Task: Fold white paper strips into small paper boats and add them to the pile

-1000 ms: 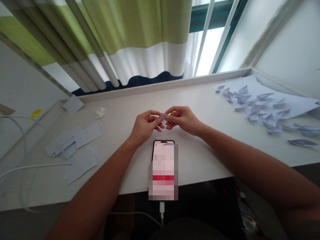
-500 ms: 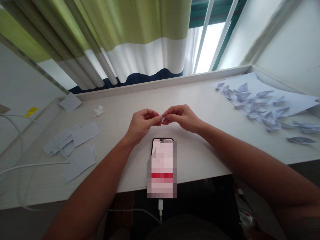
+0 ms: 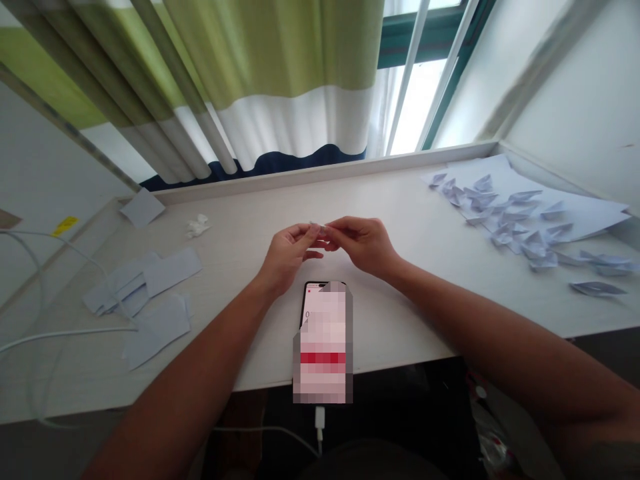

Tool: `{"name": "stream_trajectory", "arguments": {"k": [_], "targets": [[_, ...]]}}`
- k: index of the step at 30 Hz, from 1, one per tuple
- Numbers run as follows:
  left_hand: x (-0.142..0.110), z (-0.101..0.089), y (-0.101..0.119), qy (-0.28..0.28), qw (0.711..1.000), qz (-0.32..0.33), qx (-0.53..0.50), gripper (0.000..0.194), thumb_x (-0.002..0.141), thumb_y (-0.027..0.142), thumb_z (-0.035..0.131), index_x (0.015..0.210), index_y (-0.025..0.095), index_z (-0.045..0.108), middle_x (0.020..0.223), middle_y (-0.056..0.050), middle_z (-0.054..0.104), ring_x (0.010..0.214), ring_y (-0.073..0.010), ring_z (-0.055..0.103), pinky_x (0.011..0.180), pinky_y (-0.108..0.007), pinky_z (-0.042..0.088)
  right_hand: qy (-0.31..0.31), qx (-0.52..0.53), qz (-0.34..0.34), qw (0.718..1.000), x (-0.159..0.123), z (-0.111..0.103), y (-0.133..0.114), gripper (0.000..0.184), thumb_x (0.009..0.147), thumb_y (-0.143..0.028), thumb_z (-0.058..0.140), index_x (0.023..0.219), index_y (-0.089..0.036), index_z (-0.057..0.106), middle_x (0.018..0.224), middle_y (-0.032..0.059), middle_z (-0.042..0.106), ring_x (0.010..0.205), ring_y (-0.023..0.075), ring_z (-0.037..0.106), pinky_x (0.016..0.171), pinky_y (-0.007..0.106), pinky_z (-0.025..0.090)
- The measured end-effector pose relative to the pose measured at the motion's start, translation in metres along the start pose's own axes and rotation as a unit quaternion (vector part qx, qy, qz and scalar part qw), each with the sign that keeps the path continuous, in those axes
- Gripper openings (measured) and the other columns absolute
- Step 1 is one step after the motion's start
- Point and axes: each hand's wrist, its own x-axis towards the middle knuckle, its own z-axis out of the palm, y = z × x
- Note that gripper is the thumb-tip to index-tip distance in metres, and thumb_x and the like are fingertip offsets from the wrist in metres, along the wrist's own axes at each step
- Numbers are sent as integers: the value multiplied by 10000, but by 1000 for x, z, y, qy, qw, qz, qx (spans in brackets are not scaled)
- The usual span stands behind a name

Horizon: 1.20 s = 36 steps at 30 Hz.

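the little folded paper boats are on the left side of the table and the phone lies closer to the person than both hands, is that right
Not quite: the head view shows the folded paper boats on the right side of the table. The phone does lie closer to the person than the left hand and right hand.

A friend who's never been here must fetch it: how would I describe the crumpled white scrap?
Find the white desk before the green-and-white curtain. On its left half, between the square sheet near the back edge and the left hand, lies the crumpled scrap. It is a small bunched lump, while the neighbouring papers lie flat.
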Motion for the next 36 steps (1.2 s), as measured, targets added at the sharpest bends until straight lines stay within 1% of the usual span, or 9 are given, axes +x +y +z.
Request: {"name": "stream_trajectory", "arguments": {"k": [3, 7, 10, 14, 22, 27, 31, 33, 36], "targets": [[-2, 3, 1, 9, 1000, 10, 2, 485, 814, 609, 892, 959, 153, 820, 1005, -123, 841, 969, -235, 806, 778, -307, 626, 26, -68, -59, 996, -1, 1, 1, 257, 997, -473, 748, 960, -239, 848, 919, 58, 809, 796, 197, 769, 758, 382, 655], [-4, 4, -1, 12, 998, 45, 34, 467, 802, 589, 905, 999, 170, 843, 1038, -109, 845, 1037, -265, 801, 801, -337, 651, 20, -119, -104, 987, 1, -1, 3, 221, 992, -439, 746, 988, -246, 854, 950, 65, 804, 833, 201, 746, 808, 394, 652], [-3, 3, -4, 19, 995, 73, 70, 445, 805, 582, 897, 978, 175, 848, 994, -88, 847, 976, -255, 801, 786, -345, 664, -3, -115, -82, 990, 2, -2, 4, 282, 978, -498, 763, 959, -225, 832, 947, 76, 815, 839, 215, 757, 825, 414, 658], [-2, 0, -5, 4, 987, 98, 124, 366, 876, 529, 828, 963, 174, 857, 942, -80, 842, 929, -246, 799, 786, -349, 668, -32, -104, -45, 993, 3, -4, 5, 347, 963, -555, 780, 944, -209, 806, 939, 83, 837, 844, 235, 788, 853, 441, 663], [-6, -5, -1, 9, 949, 163, 271, 203, 938, 397, 759, 944, 230, 875, 852, -36, 829, 775, -230, 747, 781, -339, 606, -65, -130, -45, 988, 5, -9, 4, 379, 930, -598, 802, 895, -221, 784, 887, 70, 834, 813, 233, 793, 835, 431, 657], [-7, -6, 1, -14, 939, 162, 303, 214, 957, 349, 703, 929, 222, 872, 866, -50, 840, 757, -233, 746, 769, -343, 592, -85, -146, -40, 985, 5, -10, 4, 241, 947, -438, 796, 897, -203, 771, 859, 65, 830, 791, 226, 793, 818, 410, 648], [-7, -5, 0, -22, 933, 154, 325, 240, 963, 339, 674, 888, 210, 862, 842, -53, 838, 772, -234, 768, 739, -326, 590, -98, -171, -18, 980, 4, -8, 2, 87, 921, -271, 757, 873, -200, 748, 834, 46, 832, 772, 206, 795, 783, 354, 631], [-7, -4, 1, -23, 928, 154, 338, 246, 967, 330, 662, 930, 204, 870, 856, -53, 845, 792, -232, 782, 742, -318, 596, -95, -184, -10, 978, 3, -7, 0, 46, 909, -212, 731, 865, -197, 733, 832, 39, 834, 760, 197, 792, 755, 327, 612], [-9, -2, 1, -6, 920, 162, 358, 273, 962, 315, 673, 1097, 193, 877, 899, -58, 861, 789, -223, 796, 753, -313, 603, -80, -221, -7, 972, 3, -3, -3, 22, 905, -170, 712, 909, -189, 724, 809, 28, 830, 724, 188, 781, 724, 309, 574]]}}
